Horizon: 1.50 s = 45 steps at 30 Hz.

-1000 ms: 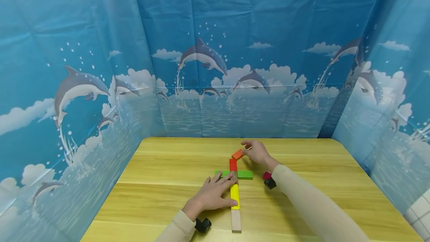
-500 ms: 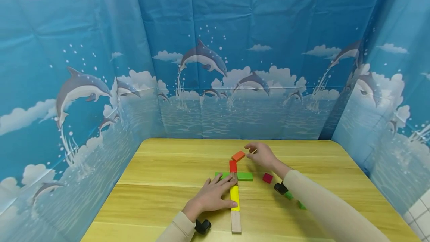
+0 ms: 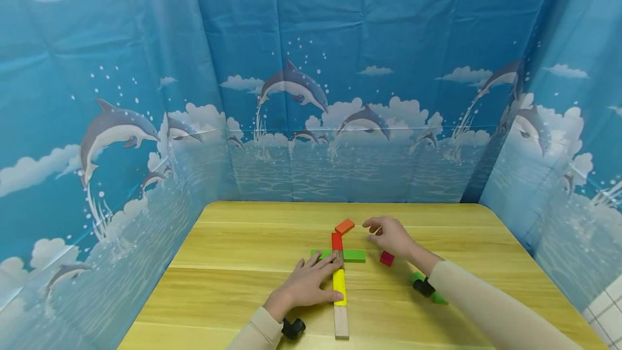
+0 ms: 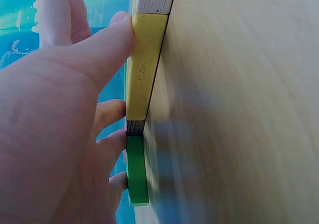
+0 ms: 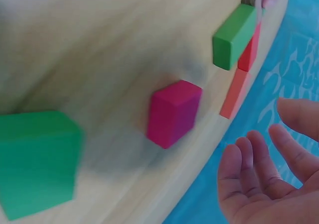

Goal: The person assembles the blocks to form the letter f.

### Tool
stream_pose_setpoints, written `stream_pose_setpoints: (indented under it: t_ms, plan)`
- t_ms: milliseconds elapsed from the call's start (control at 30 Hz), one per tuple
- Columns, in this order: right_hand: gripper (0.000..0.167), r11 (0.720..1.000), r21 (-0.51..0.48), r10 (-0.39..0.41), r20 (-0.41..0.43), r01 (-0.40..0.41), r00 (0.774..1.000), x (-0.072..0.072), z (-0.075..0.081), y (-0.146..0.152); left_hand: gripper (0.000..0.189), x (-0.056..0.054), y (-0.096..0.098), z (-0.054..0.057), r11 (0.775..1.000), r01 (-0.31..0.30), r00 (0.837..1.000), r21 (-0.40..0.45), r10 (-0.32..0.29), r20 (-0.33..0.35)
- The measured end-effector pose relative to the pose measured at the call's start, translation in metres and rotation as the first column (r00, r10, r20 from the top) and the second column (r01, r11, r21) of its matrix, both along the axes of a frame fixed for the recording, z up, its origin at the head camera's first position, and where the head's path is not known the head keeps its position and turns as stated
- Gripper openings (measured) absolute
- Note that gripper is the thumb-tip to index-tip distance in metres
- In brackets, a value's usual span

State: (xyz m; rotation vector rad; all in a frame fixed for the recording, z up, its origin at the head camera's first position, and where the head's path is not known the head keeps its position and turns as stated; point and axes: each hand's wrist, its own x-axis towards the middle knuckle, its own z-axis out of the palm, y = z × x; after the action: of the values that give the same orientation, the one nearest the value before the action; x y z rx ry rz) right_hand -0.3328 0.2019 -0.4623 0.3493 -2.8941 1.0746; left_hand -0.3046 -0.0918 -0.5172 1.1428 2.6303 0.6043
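Note:
A row of wooden blocks runs up the table: a pale plain block [image 3: 342, 323] nearest, a yellow block [image 3: 339, 280], a dark brown block [image 4: 135, 128] and a red block [image 3: 337, 241]. At its far end an orange block [image 3: 344, 226] lies slanted to the right. Green blocks [image 3: 355, 256] stick out either side of the brown one. My left hand [image 3: 307, 284] rests over the row with fingers spread, thumb at the yellow block and fingertips at the brown and green ones. My right hand [image 3: 391, 237], fingers loosely bent and holding nothing, hovers right of the orange block.
A crimson block [image 5: 172, 114] lies on the table [image 3: 233, 263] just below my right hand. Green blocks [image 3: 440, 298] lie farther right, partly hidden by the black wrist camera [image 3: 424, 287]. A blue dolphin-print curtain [image 3: 311, 166] encloses the table's back and sides.
My right hand has left the orange block and moved right and toward me, uncovering the crimson block and green blocks. My left hand stays on the row.

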Motion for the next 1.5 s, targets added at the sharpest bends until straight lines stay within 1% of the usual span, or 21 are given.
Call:
stream_pose_setpoints:
  t_ms: [233,367,500,567,667,800,967,1167,1500]
  plan:
    - [0.032,1.000,0.013,0.012,0.006,-0.012,1.000,0.012,-0.010,0.009,0.080,-0.003,0.001,0.000,1.000,0.003,1.000,0.004,-0.003,-0.020]
    - [0.034,0.999,0.014,0.031,0.006,-0.031,1.000,0.019,-0.016,0.016,0.080,-0.004,0.000,0.000,1.000,0.009,1.000,-0.004,-0.009,-0.011]
    - [0.034,1.000,0.025,0.019,0.012,-0.019,1.000,0.026,-0.021,0.023,0.081,-0.005,-0.001,-0.001,1.000,0.014,1.000,-0.004,-0.014,-0.012]
    - [0.034,1.000,0.030,-0.004,0.026,0.003,1.000,0.028,-0.023,0.026,0.081,-0.005,-0.001,-0.001,1.000,0.015,1.000,-0.002,-0.015,-0.015]
    - [0.034,0.999,0.044,-0.019,0.045,0.017,0.999,0.031,-0.025,0.029,0.081,-0.004,-0.001,0.000,1.000,0.014,1.000,0.002,-0.014,-0.016]
    - [0.037,0.999,0.040,-0.029,0.067,0.026,0.997,0.035,-0.027,0.030,0.080,-0.004,-0.001,0.000,1.000,0.017,1.000,0.006,-0.016,-0.011]
    - [0.038,0.998,0.038,-0.050,0.064,0.047,0.997,0.039,-0.033,0.031,0.080,-0.003,-0.001,0.001,1.000,0.018,1.000,0.007,-0.018,-0.003]
    - [0.038,0.996,0.030,-0.080,0.067,0.078,0.995,0.039,-0.038,0.032,0.079,-0.003,-0.001,0.002,1.000,0.017,1.000,0.016,-0.017,0.005]
    - [0.038,0.994,0.011,-0.108,0.065,0.108,0.992,0.044,-0.036,0.031,0.080,-0.008,-0.003,-0.001,1.000,0.019,1.000,0.015,-0.019,0.004]
